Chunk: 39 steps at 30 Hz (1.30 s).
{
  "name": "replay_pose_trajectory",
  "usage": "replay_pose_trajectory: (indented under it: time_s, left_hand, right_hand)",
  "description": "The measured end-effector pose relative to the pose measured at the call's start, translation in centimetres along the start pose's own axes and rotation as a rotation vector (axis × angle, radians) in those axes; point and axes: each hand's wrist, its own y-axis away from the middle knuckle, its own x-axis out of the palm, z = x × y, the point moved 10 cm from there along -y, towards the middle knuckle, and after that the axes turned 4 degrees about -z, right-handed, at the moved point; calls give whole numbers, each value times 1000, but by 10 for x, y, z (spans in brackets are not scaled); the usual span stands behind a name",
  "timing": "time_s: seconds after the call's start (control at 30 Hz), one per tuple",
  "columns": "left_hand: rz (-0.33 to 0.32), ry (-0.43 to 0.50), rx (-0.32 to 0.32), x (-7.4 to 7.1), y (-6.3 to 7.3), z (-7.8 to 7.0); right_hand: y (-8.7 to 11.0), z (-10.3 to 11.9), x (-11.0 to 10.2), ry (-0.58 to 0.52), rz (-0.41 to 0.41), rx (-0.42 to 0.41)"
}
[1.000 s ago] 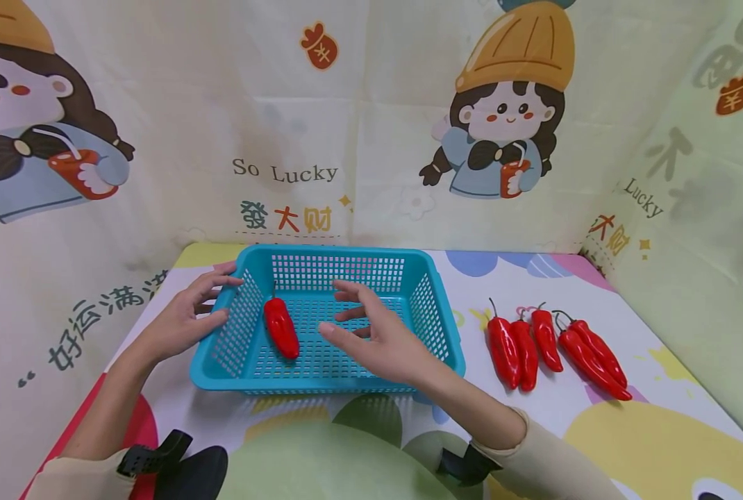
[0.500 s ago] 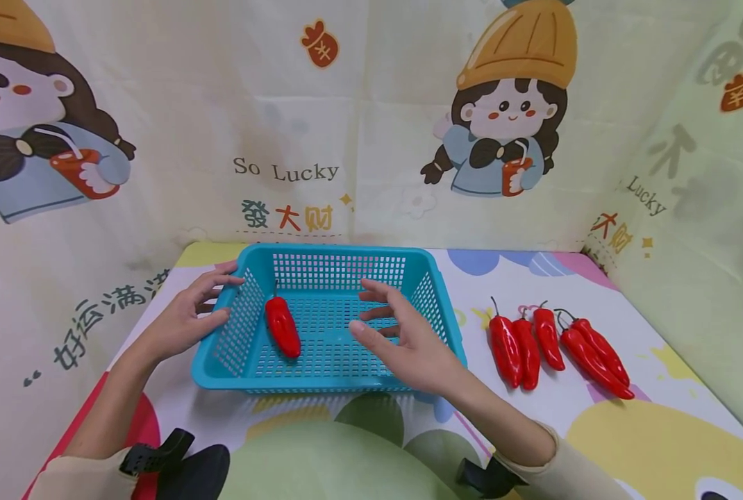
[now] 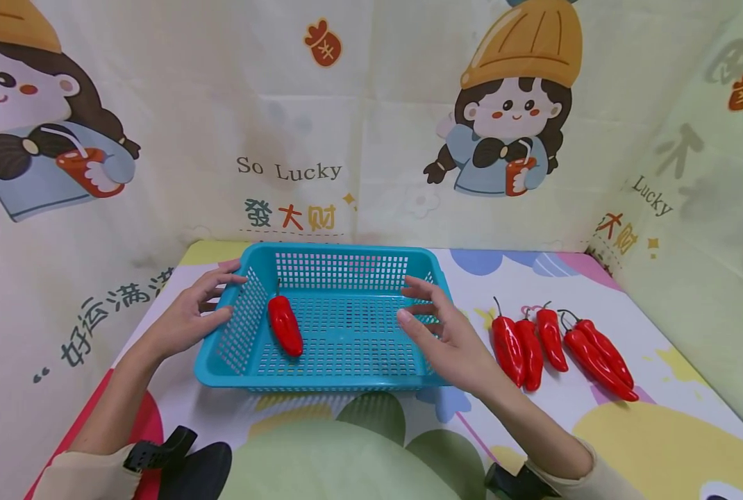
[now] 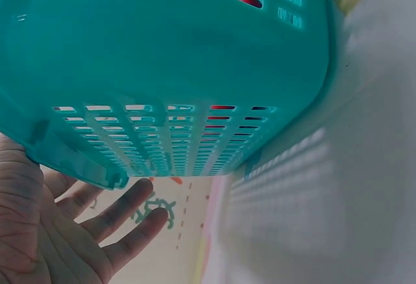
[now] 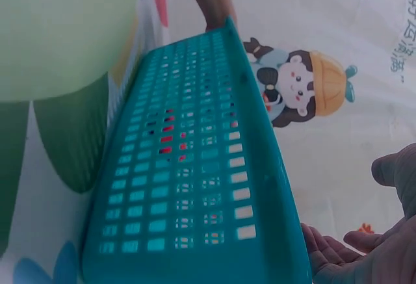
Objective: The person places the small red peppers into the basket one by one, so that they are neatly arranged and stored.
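Observation:
A blue plastic basket [image 3: 340, 382] with slotted sides stands on the patterned tabletop. One red chili pepper [image 3: 286, 326] lies in its left half, stem toward the back. My left hand [image 3: 187, 312] rests at the basket's left rim, fingertips over the edge and thumb beside it. In the left wrist view, several straight fingers [image 4: 130, 232] of that hand show outside the basket, below its rim. My right hand [image 3: 455, 340] is above the right rim, holding nothing, with loosely bent fingers. From the right wrist view, the same hand [image 5: 377, 251] appears beyond the basket's edge [image 5: 286, 212].
Several red peppers [image 3: 551, 340] lie in a loose group on the tabletop, right of the basket. A printed cloth [image 3: 384, 139] hangs as a wall behind and along both sides. Dark straps [image 3: 162, 450] circle the sleeves.
My right hand has moved right, from over the basket's middle to its right rim, staying without any object. The left hand, the basket and the peppers keep their places.

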Motion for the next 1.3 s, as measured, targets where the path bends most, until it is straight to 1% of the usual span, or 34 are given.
replay_pose_trajectory:
  time_s: [0.2, 0.33, 0.57, 0.7, 0.9, 1.13, 1.3]
  left_hand:
    - [2, 13, -10, 0, 1, 1]
    - [8, 10, -23, 1, 1, 2]
    - [5, 18, -28, 1, 1, 2]
    - [4, 23, -24, 1, 1, 2]
    - [6, 26, -25, 2, 0, 2]
    - [5, 25, -37, 2, 1, 4]
    - [0, 27, -37, 2, 1, 5]
  right_hand:
    - [2, -11, -18, 14, -58, 45]
    - [4, -17, -29, 42, -96, 68]
    - [9, -30, -49, 91, -140, 133]
    - [12, -38, -60, 107, -165, 150]
    - [16, -50, -76, 143, -181, 157]
    - [20, -69, -92, 248, -217, 207]
    - [22, -83, -100, 267, -217, 224]
